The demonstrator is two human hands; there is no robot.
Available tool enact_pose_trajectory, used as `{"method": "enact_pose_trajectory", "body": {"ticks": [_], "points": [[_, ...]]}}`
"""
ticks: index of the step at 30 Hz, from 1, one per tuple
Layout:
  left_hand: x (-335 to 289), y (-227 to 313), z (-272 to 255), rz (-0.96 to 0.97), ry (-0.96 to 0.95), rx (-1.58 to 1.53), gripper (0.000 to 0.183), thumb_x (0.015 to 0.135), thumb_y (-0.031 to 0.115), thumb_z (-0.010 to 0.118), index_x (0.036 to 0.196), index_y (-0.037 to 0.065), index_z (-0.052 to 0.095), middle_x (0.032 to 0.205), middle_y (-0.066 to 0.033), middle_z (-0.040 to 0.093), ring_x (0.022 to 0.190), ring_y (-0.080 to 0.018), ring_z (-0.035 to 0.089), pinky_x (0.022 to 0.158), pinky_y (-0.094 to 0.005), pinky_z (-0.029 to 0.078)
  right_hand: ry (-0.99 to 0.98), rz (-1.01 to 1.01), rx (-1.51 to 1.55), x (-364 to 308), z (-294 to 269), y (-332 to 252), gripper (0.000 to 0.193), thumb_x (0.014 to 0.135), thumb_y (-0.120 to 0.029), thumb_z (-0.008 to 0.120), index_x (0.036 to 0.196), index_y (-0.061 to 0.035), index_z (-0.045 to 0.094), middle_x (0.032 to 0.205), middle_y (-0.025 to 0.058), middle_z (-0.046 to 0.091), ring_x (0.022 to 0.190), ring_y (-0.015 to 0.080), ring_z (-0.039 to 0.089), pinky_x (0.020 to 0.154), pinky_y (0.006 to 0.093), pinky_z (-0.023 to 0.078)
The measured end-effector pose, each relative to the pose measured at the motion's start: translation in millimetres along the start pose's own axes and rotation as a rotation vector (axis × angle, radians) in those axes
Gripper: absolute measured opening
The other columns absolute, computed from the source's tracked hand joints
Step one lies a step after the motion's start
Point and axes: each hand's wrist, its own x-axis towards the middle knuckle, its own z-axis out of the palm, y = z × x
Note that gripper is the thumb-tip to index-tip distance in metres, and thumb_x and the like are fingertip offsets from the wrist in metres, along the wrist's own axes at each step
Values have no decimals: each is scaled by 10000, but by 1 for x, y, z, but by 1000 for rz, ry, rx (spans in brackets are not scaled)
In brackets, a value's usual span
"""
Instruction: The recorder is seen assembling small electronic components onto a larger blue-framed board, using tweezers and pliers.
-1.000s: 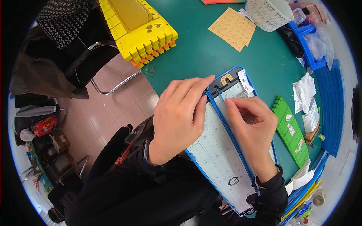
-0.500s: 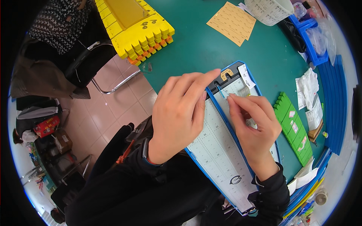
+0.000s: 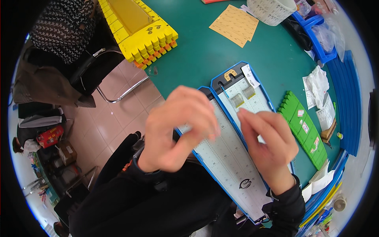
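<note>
A long blue-rimmed case (image 3: 227, 158) lies hinged open in front of me, its white panels printed with ruler-like marks. At the far end of its right half sit a gold-coloured plate (image 3: 230, 74), a white paper label (image 3: 250, 76) and a short blue strand (image 3: 226, 93). Two rows of thin metal pieces with yellow ends (image 3: 237, 101) are set in that panel. My left hand (image 3: 167, 118) hovers over the case's left edge, slightly blurred, its thumb and fingers curled together. Above the right half, my right hand (image 3: 272, 148) pinches thumb against forefinger; whatever is between them is too fine to see.
Stacked yellow notched boards (image 3: 158, 41) stand at the far left of the green table (image 3: 189, 55). Brown card sheets (image 3: 235, 25) and a white printed tub (image 3: 272, 12) are at the back. A green notched board (image 3: 303, 130) lies right of the case. A chair (image 3: 122, 93) is at the left.
My left hand has left the case's far end, coming nearer to me and curling its fingers. My right hand has moved slightly nearer, still pinched. The metal rows and blue strand are now uncovered.
</note>
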Motion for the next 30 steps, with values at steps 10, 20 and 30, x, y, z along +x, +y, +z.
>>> {"method": "enact_pose_trajectory", "body": {"ticks": [10, 20, 30], "points": [[5, 4, 21, -174, 288, 294, 239, 825, 57, 676, 1063, 36, 672, 952, -85, 687, 793, -172, 624, 718, -285, 489, 23, -61, 5, 1, -5, -12, 262, 646, 39, 790, 891, -22, 720, 700, 55, 579, 540, 155, 568, 455, 257, 443], [1, 12, 24, -246, 173, 198, 34, 840, -1, 632, 816, 20, 620, 751, -69, 627, 691, -180, 608, 623, -266, 468, -44, -80, 24, 1, -14, -24, 257, 652, 65, 769, 893, -6, 717, 705, 50, 574, 537, 152, 559, 450, 256, 440], [-1, -15, 16, -35, 353, 81, 294, 892, 79, 590, 1157, -38, 537, 1007, -129, 617, 846, -214, 576, 753, -313, 433, -29, 221, 141, 2, 15, 5, 106, 755, 16, 729, 834, -20, 668, 754, 46, 592, 543, 141, 568, 490, 240, 457]]}}
